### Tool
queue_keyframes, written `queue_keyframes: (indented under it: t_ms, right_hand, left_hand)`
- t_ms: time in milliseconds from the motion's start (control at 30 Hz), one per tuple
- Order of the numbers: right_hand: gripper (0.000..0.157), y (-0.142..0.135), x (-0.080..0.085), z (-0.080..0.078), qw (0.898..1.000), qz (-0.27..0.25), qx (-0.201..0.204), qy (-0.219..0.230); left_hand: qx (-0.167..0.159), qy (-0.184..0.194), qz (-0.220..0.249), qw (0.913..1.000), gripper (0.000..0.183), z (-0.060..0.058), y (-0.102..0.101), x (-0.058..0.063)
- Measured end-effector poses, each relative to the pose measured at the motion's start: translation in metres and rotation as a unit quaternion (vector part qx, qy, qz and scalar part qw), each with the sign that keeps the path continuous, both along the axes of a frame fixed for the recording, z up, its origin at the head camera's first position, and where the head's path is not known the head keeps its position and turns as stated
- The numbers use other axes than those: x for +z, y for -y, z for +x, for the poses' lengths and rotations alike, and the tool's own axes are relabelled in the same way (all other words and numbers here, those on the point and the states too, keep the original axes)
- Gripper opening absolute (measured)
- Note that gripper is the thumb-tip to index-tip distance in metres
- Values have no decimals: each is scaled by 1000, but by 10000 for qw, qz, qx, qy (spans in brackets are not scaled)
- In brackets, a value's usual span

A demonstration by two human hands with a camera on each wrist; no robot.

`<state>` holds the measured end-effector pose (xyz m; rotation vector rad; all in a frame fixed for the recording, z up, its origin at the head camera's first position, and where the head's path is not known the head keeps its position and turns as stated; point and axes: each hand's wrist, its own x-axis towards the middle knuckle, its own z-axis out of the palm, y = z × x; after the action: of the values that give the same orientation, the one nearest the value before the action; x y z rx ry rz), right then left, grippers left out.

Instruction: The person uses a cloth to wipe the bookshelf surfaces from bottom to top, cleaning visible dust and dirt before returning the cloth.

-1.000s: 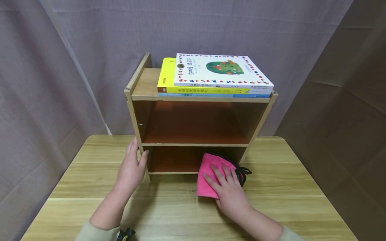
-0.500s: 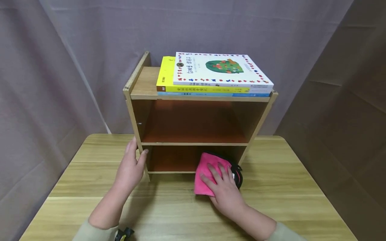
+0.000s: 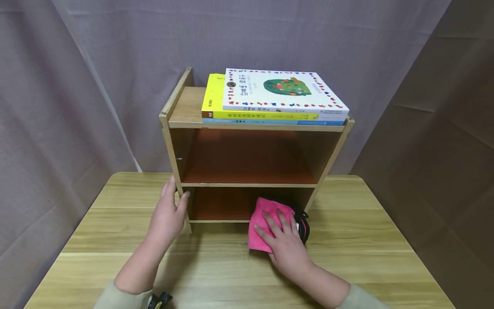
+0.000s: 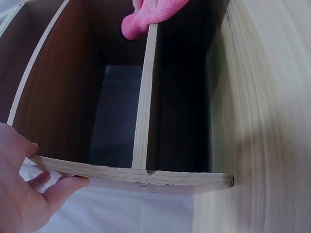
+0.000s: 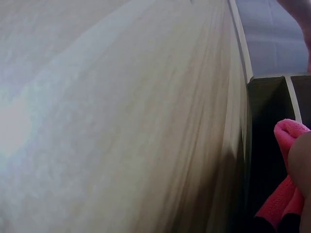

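A small wooden bookshelf (image 3: 248, 186) stands on the table. My left hand (image 3: 167, 216) grips its left side panel, thumb on the front edge and fingers along the outside; the left wrist view shows this hand (image 4: 24, 179) on the panel (image 4: 131, 174). My right hand (image 3: 289, 249) holds a pink cloth (image 3: 262, 219) with black trim against the right part of the bottom shelf edge. Its fingers spread over the cloth, and the thumb is mostly hidden beneath. In the right wrist view, the cloth (image 5: 286, 128) bunches beside the hand.
A white book (image 3: 285, 90) lies over a yellow book (image 3: 212, 96) and a blue one (image 3: 251, 122) on the bookshelf top. The wooden table (image 3: 378, 240) extends around the shelf. Grey curtains (image 3: 115, 64) hang behind.
My right hand and the pink cloth have shifted slightly left along the bottom shelf edge. The left hand keeps its place on the side panel.
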<state>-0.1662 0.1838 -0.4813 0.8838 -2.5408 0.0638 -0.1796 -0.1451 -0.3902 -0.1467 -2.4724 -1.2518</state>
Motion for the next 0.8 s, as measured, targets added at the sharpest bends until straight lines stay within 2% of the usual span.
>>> queue_keyframes:
  t_ms: [333,800]
  right_hand:
    - [69,5,-5,0,9999,-27,-69,-135]
    - [69,22,-9,-1,9992,94,-29,-388]
  left_hand:
    - [24,-44,39,10000,54,1,0,1]
    - [29,192,18,9998,57,1,-1,1]
